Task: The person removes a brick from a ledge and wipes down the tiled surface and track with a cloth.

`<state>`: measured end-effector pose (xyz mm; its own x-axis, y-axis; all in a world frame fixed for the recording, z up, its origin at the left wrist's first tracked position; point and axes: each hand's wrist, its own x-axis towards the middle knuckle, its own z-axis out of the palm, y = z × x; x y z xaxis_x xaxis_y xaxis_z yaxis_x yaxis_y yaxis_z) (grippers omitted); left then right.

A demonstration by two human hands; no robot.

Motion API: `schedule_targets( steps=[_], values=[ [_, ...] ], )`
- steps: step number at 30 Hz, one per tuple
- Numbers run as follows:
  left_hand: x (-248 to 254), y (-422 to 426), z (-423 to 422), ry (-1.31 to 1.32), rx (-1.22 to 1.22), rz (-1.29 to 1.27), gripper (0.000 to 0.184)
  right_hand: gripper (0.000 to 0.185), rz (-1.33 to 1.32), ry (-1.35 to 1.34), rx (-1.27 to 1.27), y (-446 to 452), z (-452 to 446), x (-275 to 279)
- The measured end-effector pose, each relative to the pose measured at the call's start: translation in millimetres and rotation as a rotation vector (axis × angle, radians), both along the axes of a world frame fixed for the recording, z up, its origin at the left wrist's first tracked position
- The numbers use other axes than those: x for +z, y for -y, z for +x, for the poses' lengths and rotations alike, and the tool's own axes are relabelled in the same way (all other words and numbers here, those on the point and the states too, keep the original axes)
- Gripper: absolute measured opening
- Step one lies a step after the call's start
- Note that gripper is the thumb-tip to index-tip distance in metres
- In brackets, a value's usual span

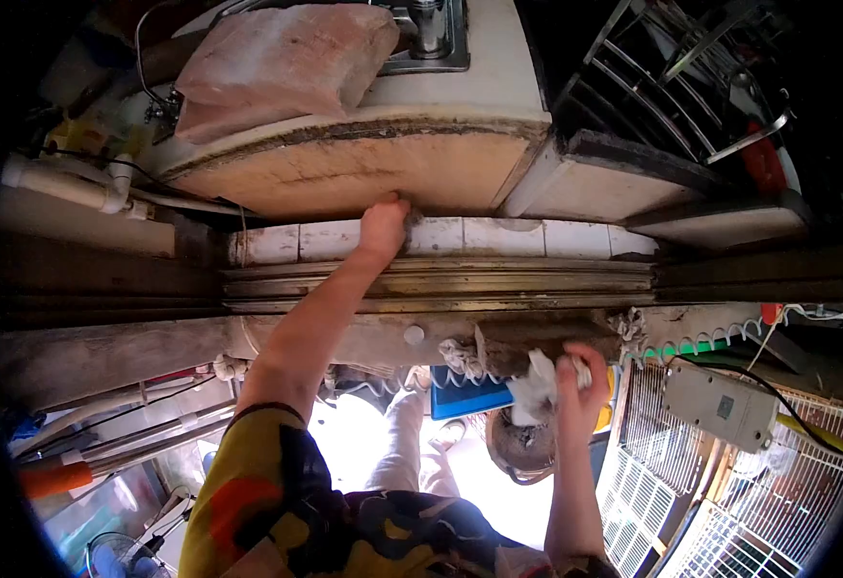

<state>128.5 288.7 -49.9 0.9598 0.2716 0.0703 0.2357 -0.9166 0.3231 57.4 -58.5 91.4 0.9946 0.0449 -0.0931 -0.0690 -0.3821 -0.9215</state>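
My left hand (383, 228) is closed in a fist against the row of white tiles (436, 236), just under a stained tan board (344, 169). A small dark patch shows at its fingers, and I cannot make out what it holds. Lower down on the right, my right hand (585, 380) is closed around a crumpled white cloth or paper (535, 390). That hand is near a ledge holding a rough brown block (508, 347). Beneath the tiles run grooved metal rails (440, 284).
A big pinkish slab (277, 67) lies on the counter beside a sink (440, 39). A coiled cord (700, 344) stretches along the ledge. Below are a round dark bucket (520, 448), a blue tray (465, 393), wire cages (778, 511) and a grey box (720, 405).
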Motion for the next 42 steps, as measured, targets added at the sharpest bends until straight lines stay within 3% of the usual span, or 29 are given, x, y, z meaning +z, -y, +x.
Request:
schedule_targets(
  steps=[3,6,10,14,18,21,22,25,26,29,31,33,36,42],
  values=[
    [2.8,32.1,20.9,-0.03,-0.023,-0.022,0.013,0.028,0.485,-0.197,-0.025,-38.3,47.7,2.0],
    [-0.7,64.9,42.0,0.016,-0.103,-0.059,0.019,0.031,0.697,-0.333,-0.118,-50.0,91.6,-19.6],
    [-0.7,107.8,72.0,0.013,-0.108,-0.118,0.021,0.031,0.252,-0.067,-0.034,-38.5,125.8,-57.3],
    [-4.3,88.3,63.5,-0.034,-0.072,-0.091,0.021,0.029,0.022,-0.121,-0.045,-8.3,150.8,-80.5],
    [-0.9,27.6,25.8,-0.123,0.04,-0.012,0.015,0.027,0.465,-0.45,-0.249,19.1,169.0,-98.0],
    [1.2,-27.5,-5.5,-0.134,0.132,0.0,0.015,0.026,0.638,-0.632,-0.265,23.9,173.3,-99.4],
    [-2.4,-36.0,-11.0,-0.118,0.143,0.033,0.014,0.037,0.551,-0.695,-0.224,14.0,170.1,-80.7],
    [-12.5,-24.1,-4.7,-0.083,0.125,0.065,0.015,0.053,0.136,-0.504,-0.298,23.7,183.6,-119.5],
    [-14.8,-15.1,1.1,-0.075,0.115,0.065,0.015,0.065,0.104,-0.529,-0.258,29.4,189.6,-130.7],
    [-11.9,40.4,27.6,0.129,0.118,-0.099,0.011,0.068,-0.004,-0.485,-0.269,8.9,175.3,-103.4],
    [-2.1,69.0,47.0,-0.064,0.135,-0.089,0.013,0.069,-0.145,-0.451,-0.249,9.3,177.5,-111.5],
    [8.2,74.6,46.4,-0.039,0.138,-0.098,0.013,0.07,-0.268,-0.434,-0.233,6.9,173.5,-109.6],
    [-5.4,56.6,39.9,-0.018,0.2,-0.126,0.013,0.069,-0.328,-0.43,-0.201,-2.0,175.6,-95.0],
    [10.3,-19.5,-16.0,-0.128,0.314,-0.059,0.012,0.066,-0.369,-0.341,-0.191,13.0,184.0,-118.4]
  ],
)
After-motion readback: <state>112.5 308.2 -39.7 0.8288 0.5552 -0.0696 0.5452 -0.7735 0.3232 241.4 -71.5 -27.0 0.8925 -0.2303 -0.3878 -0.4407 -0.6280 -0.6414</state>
